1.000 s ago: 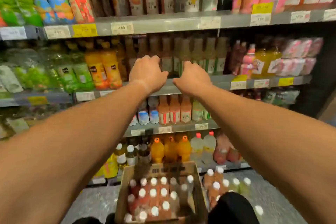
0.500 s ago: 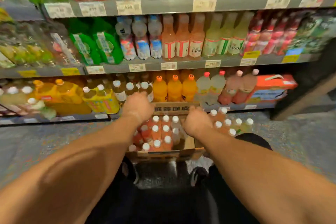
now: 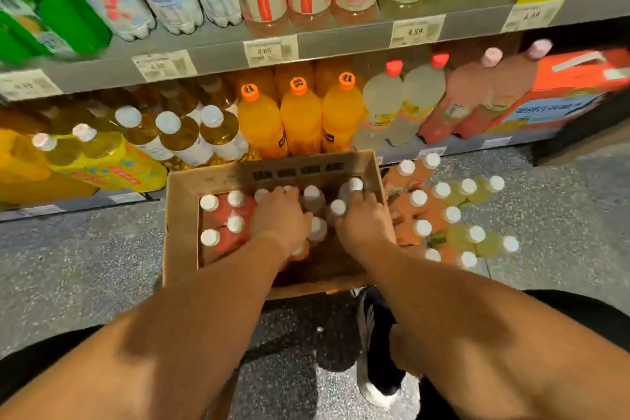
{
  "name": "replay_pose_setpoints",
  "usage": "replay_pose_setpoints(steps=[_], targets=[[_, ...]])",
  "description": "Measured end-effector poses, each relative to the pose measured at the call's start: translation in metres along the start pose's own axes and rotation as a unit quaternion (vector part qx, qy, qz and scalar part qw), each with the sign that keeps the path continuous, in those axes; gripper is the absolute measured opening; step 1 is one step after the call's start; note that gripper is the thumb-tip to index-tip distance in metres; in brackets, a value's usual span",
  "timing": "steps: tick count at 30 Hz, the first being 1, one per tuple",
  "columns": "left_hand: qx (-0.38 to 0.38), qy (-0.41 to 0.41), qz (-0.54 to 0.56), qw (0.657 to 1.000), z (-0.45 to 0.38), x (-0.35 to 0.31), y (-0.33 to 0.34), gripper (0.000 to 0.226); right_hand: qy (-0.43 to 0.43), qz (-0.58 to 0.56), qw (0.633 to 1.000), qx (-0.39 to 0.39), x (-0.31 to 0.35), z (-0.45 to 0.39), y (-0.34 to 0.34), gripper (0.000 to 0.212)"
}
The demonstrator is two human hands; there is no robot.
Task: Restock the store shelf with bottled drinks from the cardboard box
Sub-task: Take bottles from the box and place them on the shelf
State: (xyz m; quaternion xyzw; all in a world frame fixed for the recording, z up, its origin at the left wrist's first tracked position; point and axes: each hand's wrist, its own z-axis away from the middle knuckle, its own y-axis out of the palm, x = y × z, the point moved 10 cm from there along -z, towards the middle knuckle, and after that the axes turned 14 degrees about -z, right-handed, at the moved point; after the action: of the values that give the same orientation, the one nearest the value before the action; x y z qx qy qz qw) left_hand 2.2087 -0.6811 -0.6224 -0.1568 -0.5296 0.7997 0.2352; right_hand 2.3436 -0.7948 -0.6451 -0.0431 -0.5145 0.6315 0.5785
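Both bare forearms stretch forward and down from the near corners, drawing closer together toward the wrists. The left hand (image 3: 281,216) lies palm down, knuckles up, its fingers bent downward with the tips out of sight. The right hand (image 3: 363,220) sits just beside it, also palm down, its fingers curled forward and down. Whether either hand grips anything cannot be told. The two hands are near each other but apart. Both wrists are nearly straight.
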Motion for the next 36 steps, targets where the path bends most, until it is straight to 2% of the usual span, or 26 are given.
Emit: replay_pose_setpoints(steps=[2, 5, 10, 14, 17, 20, 22, 25, 29, 31, 33, 36], targets=[[0.024, -0.006, 0.003, 1.0, -0.012, -0.004, 0.018, 0.036, -0.011, 0.037, 0.999, 0.007, -0.004, -0.016, 0.011, 0.06], [0.063, 0.012, 0.001, 0.998, -0.026, -0.012, 0.048, 0.038, 0.001, 0.051, 0.998, 0.04, -0.014, -0.038, 0.029, 0.061], [0.103, 0.018, 0.042, 0.994, -0.042, -0.017, 0.09, 0.041, 0.023, 0.051, 0.995, 0.08, -0.035, -0.064, 0.059, 0.059], [0.135, 0.031, 0.036, 0.99, -0.054, -0.026, 0.124, 0.04, 0.049, 0.048, 0.993, 0.1, -0.048, -0.083, 0.079, 0.048], [0.181, 0.033, 0.018, 0.983, -0.058, -0.034, 0.148, 0.038, 0.053, 0.061, 0.989, 0.123, -0.05, -0.089, 0.095, 0.055], [0.228, 0.024, 0.058, 0.972, -0.062, -0.04, 0.169, 0.035, 0.089, 0.042, 0.984, 0.148, -0.06, -0.094, 0.107, 0.062], [0.225, 0.024, 0.059, 0.972, -0.067, -0.045, 0.173, 0.031, 0.102, 0.042, 0.98, 0.169, -0.062, -0.097, 0.114, 0.066], [0.18, 0.033, 0.039, 0.982, -0.074, -0.048, 0.17, 0.027, 0.1, 0.049, 0.98, 0.163, -0.057, -0.107, 0.113, 0.053], [0.161, 0.055, 0.058, 0.984, -0.071, -0.05, 0.156, 0.021, 0.035, 0.091, 0.984, 0.152, -0.038, -0.111, 0.106, 0.03], [0.149, 0.051, 0.059, 0.986, -0.068, -0.045, 0.143, 0.018, 0.001, 0.144, 0.981, 0.128, -0.032, -0.105, 0.1, 0.03], [0.122, 0.034, 0.077, 0.989, -0.066, -0.037, 0.124, 0.022, 0.027, 0.132, 0.985, 0.108, -0.026, -0.097, 0.09, 0.038], [0.1, 0.042, 0.091, 0.99, -0.059, -0.033, 0.092, 0.03, 0.069, 0.077, 0.988, 0.115, -0.009, -0.079, 0.068, 0.033]])
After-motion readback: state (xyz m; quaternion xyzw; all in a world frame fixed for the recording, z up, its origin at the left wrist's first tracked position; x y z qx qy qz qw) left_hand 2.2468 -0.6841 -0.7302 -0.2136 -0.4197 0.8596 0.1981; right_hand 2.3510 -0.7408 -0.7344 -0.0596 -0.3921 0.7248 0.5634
